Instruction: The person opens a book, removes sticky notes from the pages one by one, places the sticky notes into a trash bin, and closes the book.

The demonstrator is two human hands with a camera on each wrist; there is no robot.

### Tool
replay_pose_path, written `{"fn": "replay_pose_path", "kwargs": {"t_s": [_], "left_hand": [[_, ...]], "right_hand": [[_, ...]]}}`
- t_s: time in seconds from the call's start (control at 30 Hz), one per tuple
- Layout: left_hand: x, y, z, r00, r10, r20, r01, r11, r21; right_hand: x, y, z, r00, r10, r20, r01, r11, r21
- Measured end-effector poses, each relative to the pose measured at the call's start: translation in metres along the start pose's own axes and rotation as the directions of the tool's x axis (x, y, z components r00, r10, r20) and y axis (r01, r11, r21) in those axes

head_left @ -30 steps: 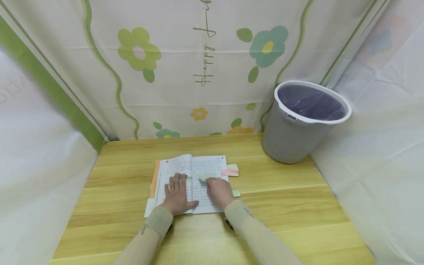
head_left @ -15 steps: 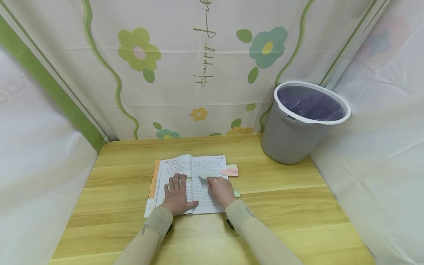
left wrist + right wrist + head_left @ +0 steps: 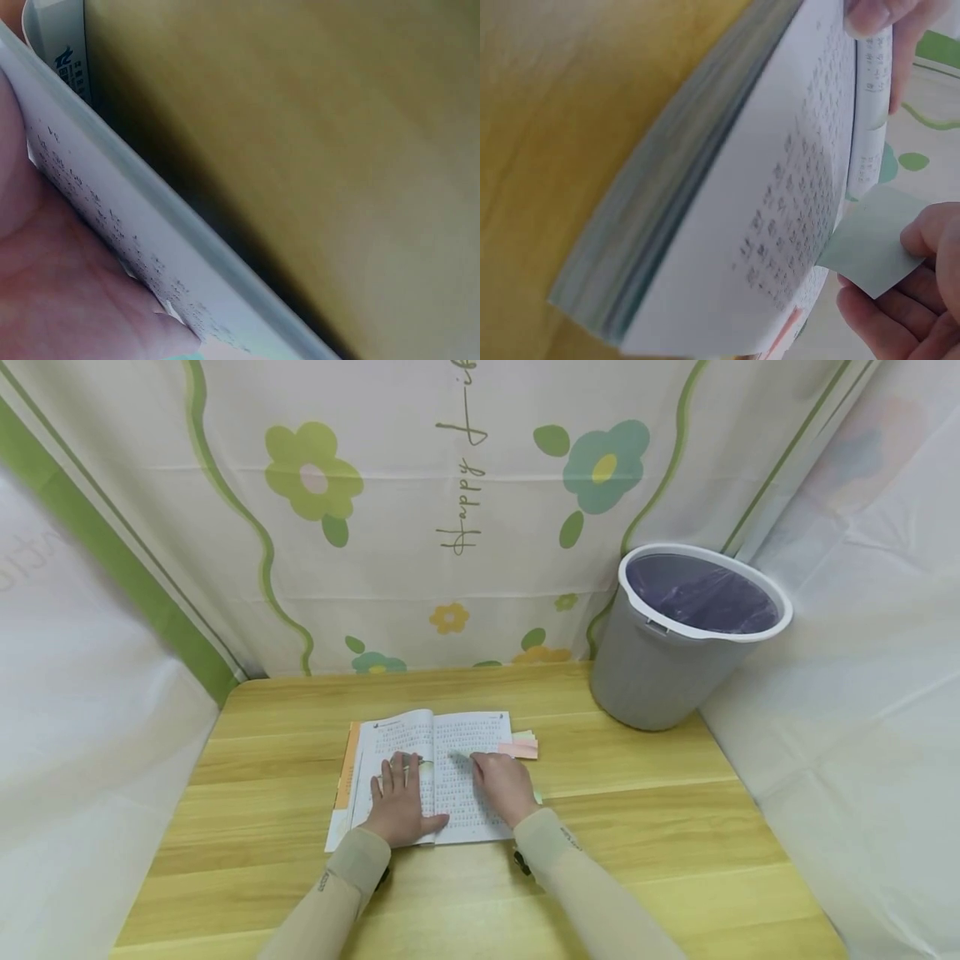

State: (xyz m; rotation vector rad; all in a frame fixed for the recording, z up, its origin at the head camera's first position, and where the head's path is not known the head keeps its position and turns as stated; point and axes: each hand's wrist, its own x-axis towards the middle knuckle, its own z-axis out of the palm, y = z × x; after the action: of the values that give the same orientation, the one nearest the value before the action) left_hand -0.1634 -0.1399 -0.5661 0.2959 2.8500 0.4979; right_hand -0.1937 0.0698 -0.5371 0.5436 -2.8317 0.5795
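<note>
An open book (image 3: 468,728) with printed text lies on the table. My left hand (image 3: 396,810) rests on its left page with spread fingers, the thumb reaching over the spine onto the right page. My right hand (image 3: 504,787) is above the right page and pinches a pale green sticky note (image 3: 874,236) between thumb and fingers. In the right wrist view the note stands up at an angle, its far edge touching the page. Pink sticky tabs (image 3: 519,749) stick out from the book's right edge, with a green tab (image 3: 537,797) lower down, partly behind the right hand.
A grey waste bin (image 3: 656,672) with a white rim and a dark liner stands at the table's back right. The wooden table (image 3: 637,843) surrounds the book. A flowered curtain (image 3: 390,585) hangs behind, with pale cloth at both sides.
My right hand has shifted slightly up and right, and the green note it pinches now stands more steeply off the page. My left hand has stayed in place on the book.
</note>
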Motion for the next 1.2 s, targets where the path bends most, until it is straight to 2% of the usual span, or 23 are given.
{"fn": "replay_pose_path", "kwargs": {"t_s": [0.47,0.9,1.2], "left_hand": [[-0.001,0.001,0.001,1.0,0.004,-0.011,-0.004,1.0,-0.006],[-0.001,0.001,0.0,1.0,-0.011,0.01,0.012,1.0,-0.021],[0.0,-0.001,0.001,1.0,-0.001,0.009,0.001,1.0,-0.021]], "right_hand": [[0.0,0.007,-0.011,0.993,-0.007,-0.118,0.01,1.0,0.024],[0.004,0.016,-0.041,0.97,0.012,-0.245,-0.008,1.0,0.015],[0.004,0.032,-0.063,0.961,0.011,-0.278,0.001,0.999,0.042]]}}
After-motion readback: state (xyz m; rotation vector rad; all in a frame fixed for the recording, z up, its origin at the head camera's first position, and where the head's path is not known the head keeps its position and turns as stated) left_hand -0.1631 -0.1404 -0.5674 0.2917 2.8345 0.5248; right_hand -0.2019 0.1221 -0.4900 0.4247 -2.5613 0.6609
